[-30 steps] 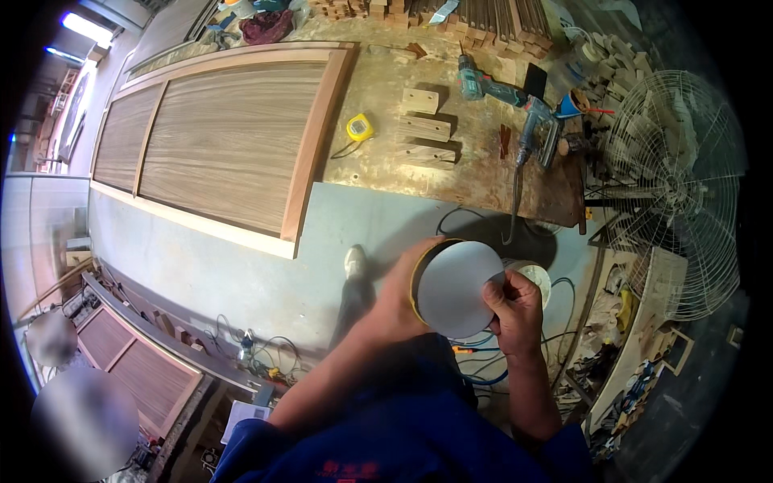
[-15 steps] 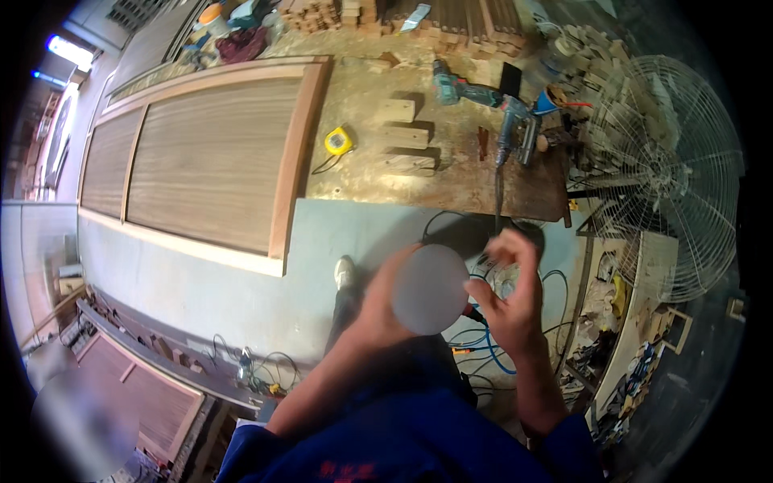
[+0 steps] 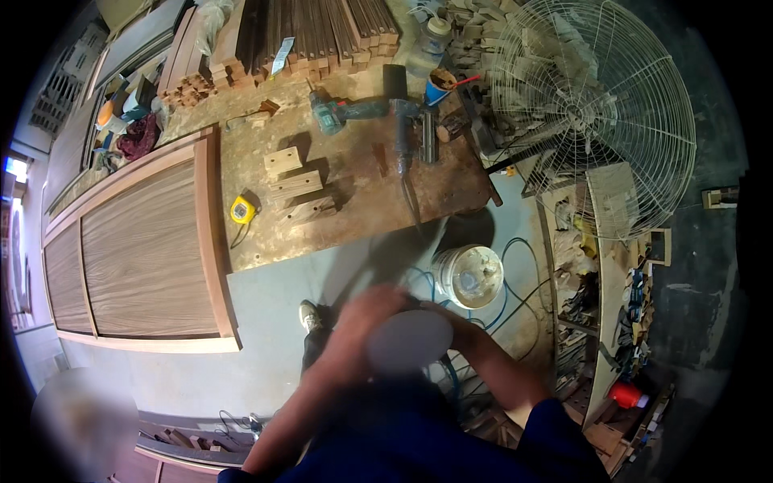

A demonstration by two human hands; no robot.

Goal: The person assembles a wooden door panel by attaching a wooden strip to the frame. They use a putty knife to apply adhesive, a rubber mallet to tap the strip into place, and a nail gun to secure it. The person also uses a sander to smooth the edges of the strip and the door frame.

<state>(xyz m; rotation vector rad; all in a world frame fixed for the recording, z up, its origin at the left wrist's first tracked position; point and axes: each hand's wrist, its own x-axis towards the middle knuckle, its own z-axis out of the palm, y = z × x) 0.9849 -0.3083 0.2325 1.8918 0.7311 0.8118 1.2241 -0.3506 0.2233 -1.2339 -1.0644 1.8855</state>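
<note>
Blurring with motion, a pale round disc (image 3: 409,340) sits just above the person's dark blue clothing, between the two hands; its material cannot be told. The left hand (image 3: 366,318) lies against the disc's left edge and the right hand (image 3: 451,322) against its right, but whether either grip is clamped on it or only touching cannot be told through the smear. Just beyond the disc, on the grey concrete floor, stands one white bucket (image 3: 468,276), round and crusted inside with pale residue, with blue hose looping around it. One light shoe (image 3: 309,315) shows on the floor to the left of the hands. Farther out runs the bench (image 3: 354,217), its brown top dusty and scuffed. On it lie three rectangular wooden blocks (image 3: 294,186) stepped one behind another, one small yellow tape measure (image 3: 242,210) to their left, a teal power drill (image 3: 346,113) and a dark power tool (image 3: 407,133) beside it. A long wooden door panel (image 3: 149,249), ribbed in the middle with a smooth reddish frame, rests at the bench's left. At the far edge dark timber slats (image 3: 322,32) are stacked, and to the right stands one large round wire-caged fan (image 3: 596,113).
</note>
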